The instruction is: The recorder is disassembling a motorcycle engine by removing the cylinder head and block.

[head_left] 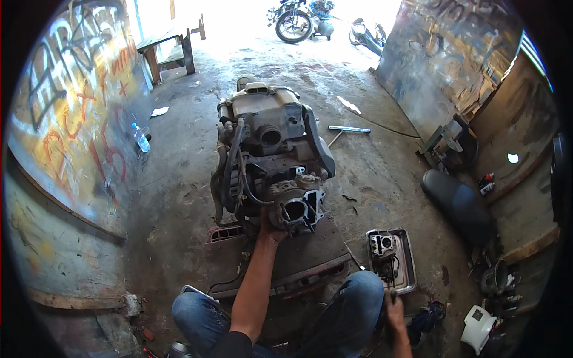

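Left hand [270, 228] grip clamped on the engine cylinder [293, 209]; right hand [394, 310], near the metal tray [409, 262], grip state cannot be told.

A rough motorcycle repair workshop: a stripped engine [271, 164] sits on the stained concrete floor [179, 197], parts fill a metal tray [408, 262], and motorbikes [298, 21] stand by the open doorway.

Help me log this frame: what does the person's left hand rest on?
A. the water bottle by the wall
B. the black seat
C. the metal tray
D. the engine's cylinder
D: the left hand lies against the engine's cylinder, far from the other things.
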The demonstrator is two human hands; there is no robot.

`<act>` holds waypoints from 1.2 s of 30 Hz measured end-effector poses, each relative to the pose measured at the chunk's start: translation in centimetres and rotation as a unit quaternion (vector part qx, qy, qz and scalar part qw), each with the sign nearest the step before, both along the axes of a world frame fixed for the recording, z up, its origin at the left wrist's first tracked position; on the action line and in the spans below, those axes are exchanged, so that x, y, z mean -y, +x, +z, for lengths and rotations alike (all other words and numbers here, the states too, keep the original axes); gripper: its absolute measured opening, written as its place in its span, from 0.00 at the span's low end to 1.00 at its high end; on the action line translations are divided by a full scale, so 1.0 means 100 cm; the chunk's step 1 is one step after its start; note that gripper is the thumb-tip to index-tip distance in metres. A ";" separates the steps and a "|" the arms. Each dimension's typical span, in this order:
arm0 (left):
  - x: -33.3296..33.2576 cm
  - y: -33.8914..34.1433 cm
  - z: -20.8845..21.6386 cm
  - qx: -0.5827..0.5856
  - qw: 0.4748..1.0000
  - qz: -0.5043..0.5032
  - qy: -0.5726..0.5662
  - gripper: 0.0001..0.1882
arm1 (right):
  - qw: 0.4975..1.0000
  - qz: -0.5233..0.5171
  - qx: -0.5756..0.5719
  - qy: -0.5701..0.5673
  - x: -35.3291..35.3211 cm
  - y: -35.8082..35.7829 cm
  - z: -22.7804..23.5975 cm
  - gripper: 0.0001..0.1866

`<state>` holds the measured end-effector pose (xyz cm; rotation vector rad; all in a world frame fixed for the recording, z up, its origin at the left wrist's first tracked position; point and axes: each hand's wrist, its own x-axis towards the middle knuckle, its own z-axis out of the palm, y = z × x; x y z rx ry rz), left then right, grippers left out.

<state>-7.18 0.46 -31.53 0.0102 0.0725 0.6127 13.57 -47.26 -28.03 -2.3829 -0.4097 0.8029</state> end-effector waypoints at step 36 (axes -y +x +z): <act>0.008 0.007 -0.021 -0.113 0.991 0.062 0.018 0.33 | 0.863 0.430 -0.206 0.167 -0.470 0.043 0.230 0.36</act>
